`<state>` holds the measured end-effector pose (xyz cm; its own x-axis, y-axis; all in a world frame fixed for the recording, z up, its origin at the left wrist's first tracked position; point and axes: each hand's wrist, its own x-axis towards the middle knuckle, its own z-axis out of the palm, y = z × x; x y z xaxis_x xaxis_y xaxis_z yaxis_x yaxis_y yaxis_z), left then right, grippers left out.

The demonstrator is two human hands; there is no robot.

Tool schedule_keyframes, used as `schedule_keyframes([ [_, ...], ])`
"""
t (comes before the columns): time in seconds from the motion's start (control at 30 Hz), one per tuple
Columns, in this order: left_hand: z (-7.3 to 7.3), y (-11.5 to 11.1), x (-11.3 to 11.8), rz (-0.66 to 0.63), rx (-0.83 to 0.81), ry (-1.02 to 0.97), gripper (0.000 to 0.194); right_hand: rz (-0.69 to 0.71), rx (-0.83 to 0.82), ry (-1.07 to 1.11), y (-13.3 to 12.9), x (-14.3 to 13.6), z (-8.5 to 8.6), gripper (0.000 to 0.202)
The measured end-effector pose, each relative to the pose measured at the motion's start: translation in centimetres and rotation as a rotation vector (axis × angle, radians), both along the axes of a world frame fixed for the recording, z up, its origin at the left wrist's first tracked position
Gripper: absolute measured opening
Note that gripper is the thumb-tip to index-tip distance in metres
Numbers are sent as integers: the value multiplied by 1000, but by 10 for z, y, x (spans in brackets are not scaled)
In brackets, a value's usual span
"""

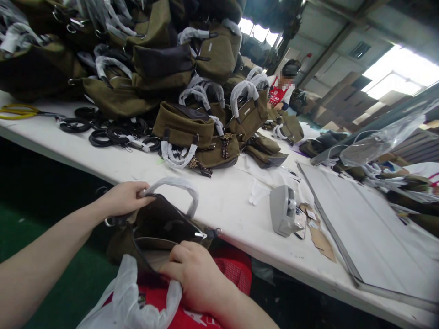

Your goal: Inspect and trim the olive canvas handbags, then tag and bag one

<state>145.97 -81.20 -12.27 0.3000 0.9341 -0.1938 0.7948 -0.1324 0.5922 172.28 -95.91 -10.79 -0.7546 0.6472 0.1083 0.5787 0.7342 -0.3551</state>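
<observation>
An olive handbag (120,242) with an unzipped top lies between my hands at the table's near edge. Its dark lining shows, and its handles are wrapped in white plastic. My left hand (125,198) is closed on the far rim, beside the base of the wrapped far handle (181,185). On the near rim, my right hand (197,274) has its fingers curled over the edge, close to the near handle (174,297). A silver zipper pull (200,235) rests at the bag's right end. The fingertips of my right hand are partly hidden.
Similar olive bags (185,125) are heaped along the white table (219,201). Coiled black straps (116,135) and yellow-handled scissors (20,111) lie at left. A grey tape dispenser (283,210) stands right, near a large white panel (370,228). Another person (279,91) works at the far end.
</observation>
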Motion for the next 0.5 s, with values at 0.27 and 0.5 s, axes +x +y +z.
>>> schedule_keyframes([
  [0.27,40,-38,-20,78,15,-344,41,-56,-23,-29,9,3,14,9],
  [0.5,18,-55,-8,-152,18,119,30,-33,-26,19,7,-8,-1,11],
])
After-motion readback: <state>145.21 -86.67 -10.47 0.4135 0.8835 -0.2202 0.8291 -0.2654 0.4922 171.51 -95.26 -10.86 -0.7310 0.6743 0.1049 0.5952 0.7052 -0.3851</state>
